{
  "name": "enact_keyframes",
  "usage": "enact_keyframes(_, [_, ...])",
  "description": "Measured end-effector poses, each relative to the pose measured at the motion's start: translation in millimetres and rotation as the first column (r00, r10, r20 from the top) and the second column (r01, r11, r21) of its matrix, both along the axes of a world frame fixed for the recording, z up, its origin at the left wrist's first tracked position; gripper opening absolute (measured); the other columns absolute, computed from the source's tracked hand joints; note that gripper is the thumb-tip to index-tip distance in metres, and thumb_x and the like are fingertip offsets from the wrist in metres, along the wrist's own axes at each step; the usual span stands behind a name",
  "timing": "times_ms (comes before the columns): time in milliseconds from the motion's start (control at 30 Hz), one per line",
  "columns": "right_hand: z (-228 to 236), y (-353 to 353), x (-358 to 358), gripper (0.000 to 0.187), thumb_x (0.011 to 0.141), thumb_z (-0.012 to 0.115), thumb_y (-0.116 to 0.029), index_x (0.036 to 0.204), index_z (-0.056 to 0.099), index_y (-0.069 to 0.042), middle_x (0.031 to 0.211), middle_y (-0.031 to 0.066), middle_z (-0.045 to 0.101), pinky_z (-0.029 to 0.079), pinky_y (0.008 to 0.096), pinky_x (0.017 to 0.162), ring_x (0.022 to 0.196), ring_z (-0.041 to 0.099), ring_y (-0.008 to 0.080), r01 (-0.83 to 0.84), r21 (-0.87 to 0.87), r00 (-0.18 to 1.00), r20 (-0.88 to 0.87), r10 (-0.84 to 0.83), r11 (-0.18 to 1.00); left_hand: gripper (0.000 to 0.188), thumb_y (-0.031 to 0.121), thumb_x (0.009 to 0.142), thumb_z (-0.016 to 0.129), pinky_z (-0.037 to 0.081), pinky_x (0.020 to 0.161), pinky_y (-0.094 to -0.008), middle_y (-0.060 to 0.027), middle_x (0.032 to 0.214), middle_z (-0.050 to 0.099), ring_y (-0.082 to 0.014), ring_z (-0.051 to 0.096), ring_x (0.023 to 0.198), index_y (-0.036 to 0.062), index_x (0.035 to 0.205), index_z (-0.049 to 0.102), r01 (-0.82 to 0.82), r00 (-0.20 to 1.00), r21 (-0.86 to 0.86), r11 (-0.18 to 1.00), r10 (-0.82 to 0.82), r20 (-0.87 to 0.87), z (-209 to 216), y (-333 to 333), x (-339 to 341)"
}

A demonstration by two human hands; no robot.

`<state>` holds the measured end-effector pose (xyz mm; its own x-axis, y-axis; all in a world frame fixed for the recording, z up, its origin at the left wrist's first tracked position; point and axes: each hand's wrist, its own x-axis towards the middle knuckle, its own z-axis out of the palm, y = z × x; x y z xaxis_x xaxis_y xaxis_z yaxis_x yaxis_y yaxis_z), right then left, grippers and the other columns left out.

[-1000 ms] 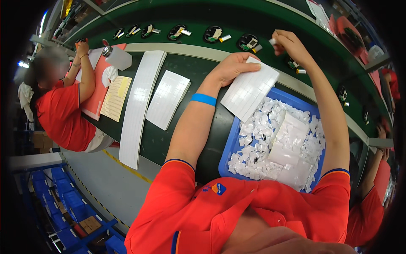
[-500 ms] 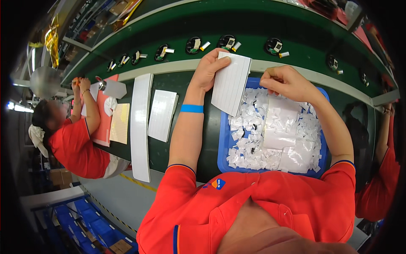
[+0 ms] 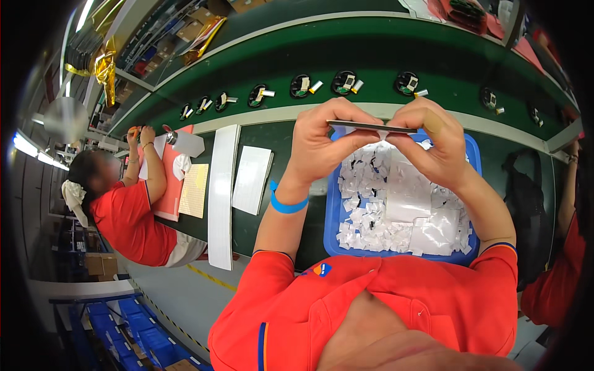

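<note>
From where I stand, a green belt [image 3: 371, 49] carrying black round units [image 3: 344, 82] runs past the dark workbench [image 3: 281, 161], where a blue tray [image 3: 331, 216] sits full of white scraps [image 3: 371, 238]. Up over the tray's far side, a thin sheet [image 3: 371, 125] is turned edge-on. The left hand [image 3: 315, 139] pinches one end between thumb and fingers; the right hand [image 3: 442, 139] pinches the other. It looks light, fairly stiff, probably easy to crease, so gripping both ends near the edge seems sensible.
</note>
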<state>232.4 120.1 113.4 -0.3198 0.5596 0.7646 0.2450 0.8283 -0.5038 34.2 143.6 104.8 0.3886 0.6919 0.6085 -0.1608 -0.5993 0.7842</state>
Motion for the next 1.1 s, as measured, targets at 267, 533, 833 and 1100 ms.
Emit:
enact_keyframes(267, [8.9,-8.5,5.1,0.024,0.064,0.074,0.000,0.082,0.058,-0.005,0.073,0.0070,0.060,0.041,0.0290,0.056,0.062,0.056,0.0210,0.018,0.252,0.996,0.084,-0.040,0.968,0.027,-0.006,0.061,0.076,0.051,0.065,-0.0284,-0.0134,0.079,0.068,-0.0217,0.066,0.073,0.0005,0.084,0.063,-0.080,0.996,0.462,0.883,0.094,-0.008,4.4,-6.3,4.5])
enact_keyframes(533, [2.3,-12.4,0.5,0.021,0.068,0.073,-0.002,0.081,0.056,-0.003,0.071,0.0082,0.058,0.041,0.0267,0.056,0.062,0.055,0.0174,0.120,0.102,0.991,0.044,-0.125,0.987,0.023,0.003,0.069,0.075,0.047,0.060,-0.0230,-0.0030,0.076,0.064,-0.0094,0.059,0.068,0.0030,0.085,0.059,-0.116,0.993,0.017,0.993,0.116,0.032,-11.1,-6.3,5.4])
enact_keyframes(833, [0.0,-1.7,-12.1,0.054,0.095,0.030,-0.047,0.106,0.050,0.001,0.087,0.0079,0.058,0.044,0.0246,0.067,0.072,0.056,0.0137,-0.454,-0.668,0.889,-0.382,0.251,0.590,0.054,0.042,0.086,0.057,0.039,0.047,-0.0187,-0.0012,0.085,0.052,-0.0066,0.047,0.057,0.0047,0.123,0.044,0.547,0.817,-0.473,0.691,-0.318,0.481,-20.5,18.9,-5.6])
enact_keyframes(1100, [-10.3,-1.4,-15.4,0.035,0.093,0.044,-0.038,0.102,0.054,-0.005,0.087,0.0028,0.059,0.046,0.0246,0.068,0.076,0.057,0.0098,-0.648,-0.754,0.758,-0.625,0.184,0.107,0.051,0.023,0.077,0.070,0.046,0.078,-0.0254,-0.0014,0.096,0.056,-0.0109,0.056,0.084,0.0011,0.120,0.053,0.272,0.959,-0.336,0.902,-0.224,0.174,-24.7,23.3,-6.5])
